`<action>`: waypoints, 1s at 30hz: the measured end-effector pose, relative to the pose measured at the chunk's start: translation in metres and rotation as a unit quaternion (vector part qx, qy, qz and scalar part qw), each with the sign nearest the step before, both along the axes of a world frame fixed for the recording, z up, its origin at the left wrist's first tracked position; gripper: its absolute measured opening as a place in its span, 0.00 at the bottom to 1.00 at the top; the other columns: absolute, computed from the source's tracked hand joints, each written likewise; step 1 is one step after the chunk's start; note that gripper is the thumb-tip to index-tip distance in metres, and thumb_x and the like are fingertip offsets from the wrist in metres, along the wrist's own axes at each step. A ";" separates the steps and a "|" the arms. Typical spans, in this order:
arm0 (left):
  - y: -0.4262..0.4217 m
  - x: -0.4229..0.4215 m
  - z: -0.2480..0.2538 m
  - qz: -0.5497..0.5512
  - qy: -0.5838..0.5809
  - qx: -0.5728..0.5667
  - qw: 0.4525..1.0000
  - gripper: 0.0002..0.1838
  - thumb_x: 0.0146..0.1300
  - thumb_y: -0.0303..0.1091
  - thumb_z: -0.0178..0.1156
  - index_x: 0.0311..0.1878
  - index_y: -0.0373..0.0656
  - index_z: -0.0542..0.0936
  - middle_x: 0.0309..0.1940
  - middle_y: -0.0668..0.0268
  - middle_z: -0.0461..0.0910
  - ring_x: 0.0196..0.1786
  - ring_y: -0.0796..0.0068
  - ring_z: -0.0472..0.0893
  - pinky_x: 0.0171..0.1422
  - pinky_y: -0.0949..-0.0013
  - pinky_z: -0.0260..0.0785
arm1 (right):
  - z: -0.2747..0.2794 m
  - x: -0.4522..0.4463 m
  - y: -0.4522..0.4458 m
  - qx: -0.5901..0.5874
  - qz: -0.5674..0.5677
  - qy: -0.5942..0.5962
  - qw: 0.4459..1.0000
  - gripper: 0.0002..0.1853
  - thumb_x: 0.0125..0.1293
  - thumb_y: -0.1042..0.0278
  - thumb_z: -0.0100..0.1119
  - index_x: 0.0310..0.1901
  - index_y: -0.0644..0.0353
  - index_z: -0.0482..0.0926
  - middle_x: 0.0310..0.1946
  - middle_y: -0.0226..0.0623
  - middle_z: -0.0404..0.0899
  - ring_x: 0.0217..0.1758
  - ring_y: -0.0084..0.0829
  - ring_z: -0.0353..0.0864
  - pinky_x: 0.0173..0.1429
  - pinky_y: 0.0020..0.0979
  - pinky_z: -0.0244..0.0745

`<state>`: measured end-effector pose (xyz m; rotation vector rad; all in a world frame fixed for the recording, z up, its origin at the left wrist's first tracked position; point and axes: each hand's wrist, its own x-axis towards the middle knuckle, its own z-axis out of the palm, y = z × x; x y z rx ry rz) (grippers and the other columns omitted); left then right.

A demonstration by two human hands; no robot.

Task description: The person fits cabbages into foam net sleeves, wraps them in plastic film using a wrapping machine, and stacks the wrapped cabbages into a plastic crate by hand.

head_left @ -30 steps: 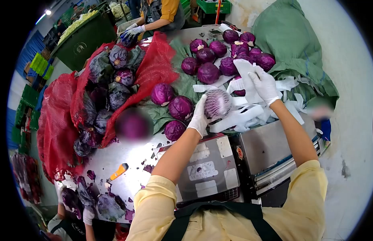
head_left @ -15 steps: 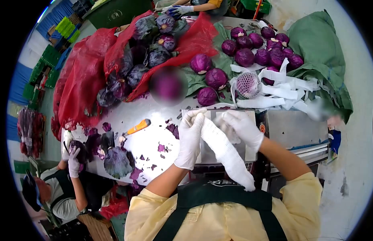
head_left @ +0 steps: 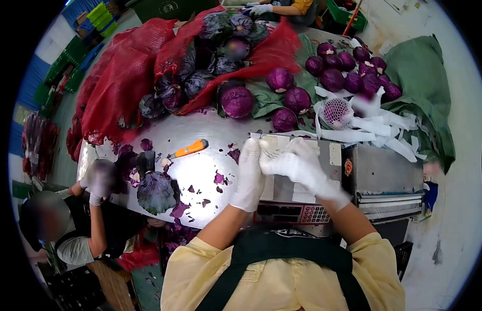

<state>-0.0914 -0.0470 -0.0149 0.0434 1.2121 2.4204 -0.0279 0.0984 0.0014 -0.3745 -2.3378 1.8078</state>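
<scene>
Between both hands [head_left: 274, 158], white netting [head_left: 277, 161].

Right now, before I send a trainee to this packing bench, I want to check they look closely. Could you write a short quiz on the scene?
1. Where does the orange-handled cutter lie relative to the person's left hand?
A) To its left
B) To its right
C) Under it

2. True or false: the netted cabbage lies near the loose white strips, outside the red mesh sack.

3. Fill in the missing word: the left hand and right hand are working with a white net ____ above the scale.

Key:
1. A
2. True
3. sleeve
</scene>
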 end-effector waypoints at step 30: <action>-0.039 -0.135 -0.099 0.058 -0.116 0.113 0.985 0.36 0.71 0.62 0.35 0.70 0.43 0.62 0.65 0.55 0.68 0.64 0.58 0.71 0.72 0.57 0.62 | -0.034 -0.153 -0.004 -0.075 0.037 0.023 0.996 0.08 0.63 0.69 0.54 0.39 0.65 0.74 0.38 0.51 0.80 0.43 0.47 0.81 0.48 0.38 0.75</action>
